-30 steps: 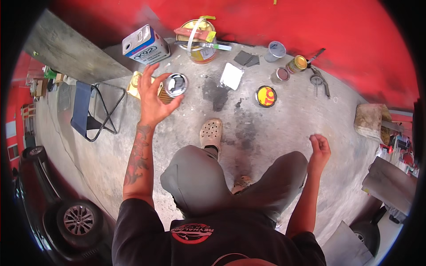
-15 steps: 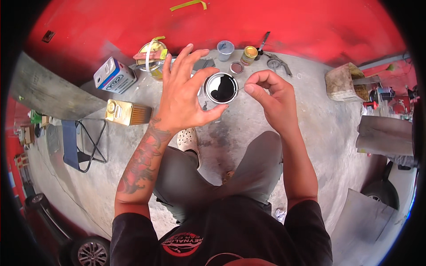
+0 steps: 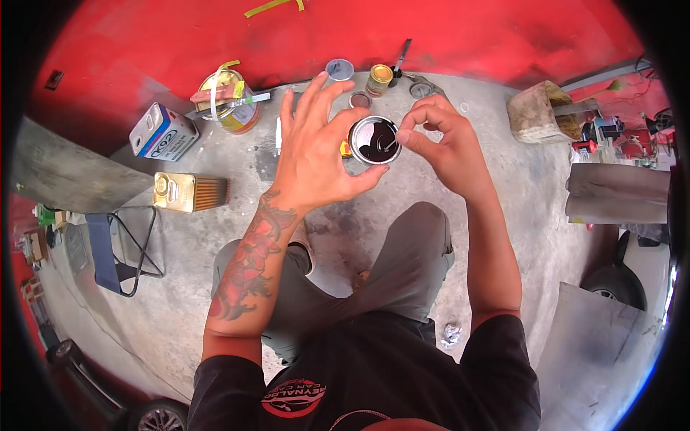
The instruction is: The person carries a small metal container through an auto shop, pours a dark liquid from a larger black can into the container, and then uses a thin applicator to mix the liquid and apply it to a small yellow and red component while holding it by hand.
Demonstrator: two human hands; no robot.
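Up in front of me, a small open round tin (image 3: 377,133) holds glossy dark liquid. My left hand (image 3: 323,147) grips it from the left, thumb low and fingers at its upper side, the other fingers raised and spread. My right hand (image 3: 438,140) pinches a thin pale rod (image 3: 388,147) that dips into the liquid from the right. Part of a yellow lid (image 3: 345,149) shows behind the tin, mostly hidden. A pale square sheet (image 3: 278,136) beyond my left hand is partly covered by it.
On the floor stand a white-blue can (image 3: 164,136), a gold can (image 3: 190,192), a bucket (image 3: 244,118), a plastic cup (image 3: 339,70) and small tins (image 3: 379,80). A folding stool (image 3: 118,262) is left, a dirty container (image 3: 543,115) right. A red wall (image 3: 467,36) rises behind.
Both hands have come up to the middle. The tin in my left hand now faces upward, showing its liquid. My right hand has moved in from the right, and its rod now reaches deeper into the tin.
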